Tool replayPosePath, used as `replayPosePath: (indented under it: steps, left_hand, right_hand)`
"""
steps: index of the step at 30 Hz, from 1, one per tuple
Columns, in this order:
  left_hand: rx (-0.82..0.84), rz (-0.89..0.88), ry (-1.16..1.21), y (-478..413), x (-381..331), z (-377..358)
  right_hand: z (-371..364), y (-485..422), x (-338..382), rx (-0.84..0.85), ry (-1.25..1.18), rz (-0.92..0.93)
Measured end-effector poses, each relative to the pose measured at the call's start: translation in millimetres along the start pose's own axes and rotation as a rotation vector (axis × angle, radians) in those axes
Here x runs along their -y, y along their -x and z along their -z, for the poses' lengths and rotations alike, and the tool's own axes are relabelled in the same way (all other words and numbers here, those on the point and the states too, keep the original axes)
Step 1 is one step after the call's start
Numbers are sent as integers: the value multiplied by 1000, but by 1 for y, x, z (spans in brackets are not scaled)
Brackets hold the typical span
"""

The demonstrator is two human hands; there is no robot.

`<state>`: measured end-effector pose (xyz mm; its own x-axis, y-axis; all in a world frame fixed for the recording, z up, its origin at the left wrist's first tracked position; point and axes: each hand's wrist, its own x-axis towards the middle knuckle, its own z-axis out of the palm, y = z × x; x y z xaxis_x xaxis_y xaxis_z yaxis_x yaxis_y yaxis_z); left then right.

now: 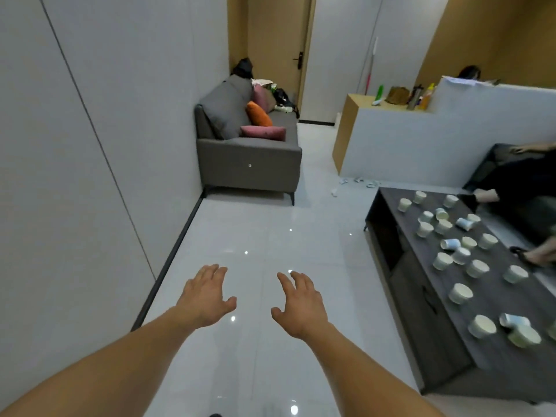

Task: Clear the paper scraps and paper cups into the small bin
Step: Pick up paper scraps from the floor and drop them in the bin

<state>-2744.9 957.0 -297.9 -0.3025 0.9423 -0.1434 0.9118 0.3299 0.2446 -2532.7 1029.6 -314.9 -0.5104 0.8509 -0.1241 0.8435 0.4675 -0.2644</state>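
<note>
Head view: the left hand (207,296) and right hand (301,308) hung wide open, empty; white paper cups (460,293) littered the dark wooden coffee table (493,299) end to end; pale paper scraps (358,180) lay on the floor beside the white partition (406,145); no small bin showed; clearing seemed unstarted, calling for a rightward reach.

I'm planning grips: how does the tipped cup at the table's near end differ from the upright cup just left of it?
The tipped cup lies on its side; the upright cup stands mouth up. The tipped cup shows blue print; the upright cup looks plain pale. Both are paper cups on the dark table.
</note>
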Motion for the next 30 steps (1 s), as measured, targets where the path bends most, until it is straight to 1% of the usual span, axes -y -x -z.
replayPosePath:
  steps: [4, 9, 13, 18, 23, 26, 30]
  left_hand:
    - [11, -93, 10, -84, -10, 10]
    - [45, -155, -21, -182, -10, 31]
    - [70, -215, -49, -256, -28, 35]
    - [124, -291, -72, -343, -81, 20]
    - [113, -314, -86, -440, -147, 12]
    - [120, -309, -95, -492, -187, 16]
    - [76, -315, -76, -561, -240, 26]
  right_hand:
    - [16, -66, -14, -34, -17, -110]
    - [34, -139, -27, -80, -52, -208]
    - [45, -189, -46, -90, -79, -276]
    - [55, -255, -102, -87, -106, -354]
    - [77, -337, -178, -88, -108, -353]
    - [103, -381, -222, -85, -94, -330]
    - [144, -440, -281, -115, -99, -341]
